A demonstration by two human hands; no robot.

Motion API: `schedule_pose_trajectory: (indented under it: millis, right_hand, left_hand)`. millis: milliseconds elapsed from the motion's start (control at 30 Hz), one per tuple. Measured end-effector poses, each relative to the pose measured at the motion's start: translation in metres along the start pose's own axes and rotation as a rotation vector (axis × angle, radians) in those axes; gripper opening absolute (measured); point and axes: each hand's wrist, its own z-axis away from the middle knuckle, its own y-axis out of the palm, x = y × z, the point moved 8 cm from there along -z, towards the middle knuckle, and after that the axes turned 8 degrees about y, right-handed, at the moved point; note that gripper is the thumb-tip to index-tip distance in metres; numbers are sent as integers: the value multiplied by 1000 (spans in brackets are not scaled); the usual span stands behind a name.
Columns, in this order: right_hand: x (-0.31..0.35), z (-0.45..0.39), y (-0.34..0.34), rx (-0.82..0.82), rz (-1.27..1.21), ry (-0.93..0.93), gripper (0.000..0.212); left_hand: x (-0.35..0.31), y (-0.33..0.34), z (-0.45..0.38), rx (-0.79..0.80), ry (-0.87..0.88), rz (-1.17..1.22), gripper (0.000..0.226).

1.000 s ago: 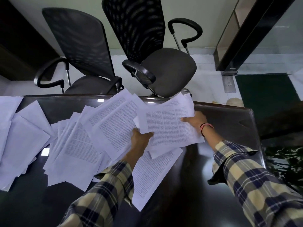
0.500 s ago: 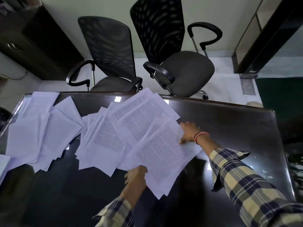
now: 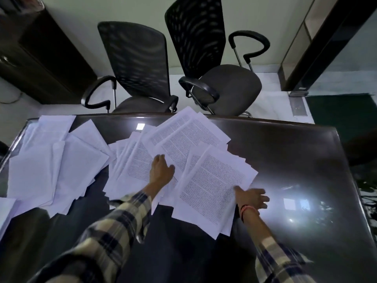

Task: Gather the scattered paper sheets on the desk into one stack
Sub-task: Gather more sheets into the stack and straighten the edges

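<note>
Since half a second ago the left hand point(image 3: 161, 170) has gone from the near edge of the papers up onto the middle pile point(image 3: 134, 166), lying flat, fingers loosely apart; the right hand point(image 3: 252, 199) has slid down to the near right edge of the right-hand bundle point(image 3: 212, 186), open, gripping nothing. More sheets point(image 3: 51, 160) lie spread at the desk's point(image 3: 285, 160) left. Best press flat and sweep the piles together, slowly, so the sheets don't fan out or slip off.
</note>
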Motion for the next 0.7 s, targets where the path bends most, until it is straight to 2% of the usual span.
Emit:
schedule_pose_trajectory:
  millis: [100, 267, 367, 567, 700]
  right_hand:
    - [-16, 21, 24, 13, 10, 41, 94]
    - [-9, 48, 61, 14, -32, 96, 87]
    - [1, 51, 70, -25, -51, 86, 90]
    - [26, 50, 73, -119, -22, 28, 90]
    - [42, 50, 81, -143, -9, 3, 93]
  left_hand:
    - [-11, 2, -42, 128, 174, -161, 71]
    - [-17, -4, -88, 222, 202, -245, 73]
    - [-11, -11, -115, 220, 209, -287, 77]
    - [3, -31, -171, 172, 164, -226, 103]
    - [-3, -36, -184, 141, 207, -220, 99]
